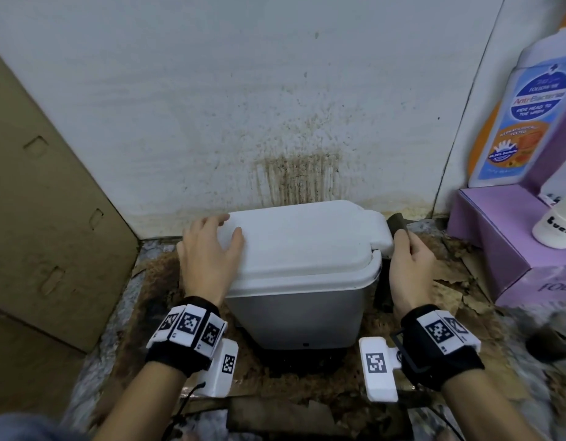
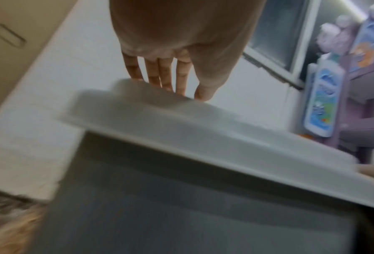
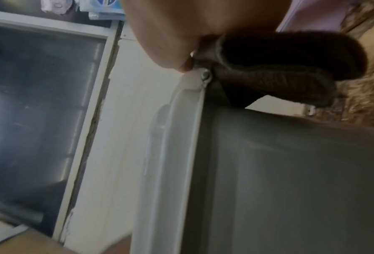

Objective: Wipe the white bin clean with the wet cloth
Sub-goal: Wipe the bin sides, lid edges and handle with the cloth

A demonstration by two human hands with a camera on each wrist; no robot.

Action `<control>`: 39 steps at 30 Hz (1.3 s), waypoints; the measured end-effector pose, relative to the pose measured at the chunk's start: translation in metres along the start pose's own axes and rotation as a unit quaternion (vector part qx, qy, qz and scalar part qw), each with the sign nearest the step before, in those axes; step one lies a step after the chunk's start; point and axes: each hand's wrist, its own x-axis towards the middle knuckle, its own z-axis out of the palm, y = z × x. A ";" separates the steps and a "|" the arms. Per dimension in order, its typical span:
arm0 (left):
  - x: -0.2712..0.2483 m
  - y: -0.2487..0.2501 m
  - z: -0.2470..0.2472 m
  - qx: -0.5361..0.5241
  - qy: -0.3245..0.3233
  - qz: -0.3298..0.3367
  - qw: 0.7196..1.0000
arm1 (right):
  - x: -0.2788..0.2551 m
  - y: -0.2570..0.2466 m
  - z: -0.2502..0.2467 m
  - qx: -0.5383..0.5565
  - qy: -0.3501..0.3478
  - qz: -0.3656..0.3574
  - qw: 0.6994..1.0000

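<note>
White bin (image 1: 302, 281) sits on the floor against the stained wall. My left hand (image 1: 208, 253) lies flat, fingers straight, on its lid (image 1: 307, 237). My right hand (image 1: 409, 268) pinches the dark wet cloth (image 3: 279, 68) at the hinge corner. Bin's probably light, slick plastic: brace the lid, wipe with the limp cloth.

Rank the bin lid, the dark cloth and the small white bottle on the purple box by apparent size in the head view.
1. bin lid, by far the largest.
2. small white bottle and dark cloth: unranked, since the bottle is cut off by the frame edge and the right hand hides most of the cloth.
</note>
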 end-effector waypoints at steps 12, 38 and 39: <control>-0.012 0.079 -0.010 -0.086 -0.089 0.196 0.973 | -0.031 -0.048 0.052 0.027 -0.122 -0.070 0.990; 0.022 0.020 -0.045 -0.025 -0.121 0.228 0.966 | -0.072 -0.060 0.147 -0.022 -0.262 -0.015 0.965; 0.023 0.018 -0.045 -0.025 -0.118 0.227 0.966 | -0.074 -0.059 0.148 -0.019 -0.262 -0.012 0.965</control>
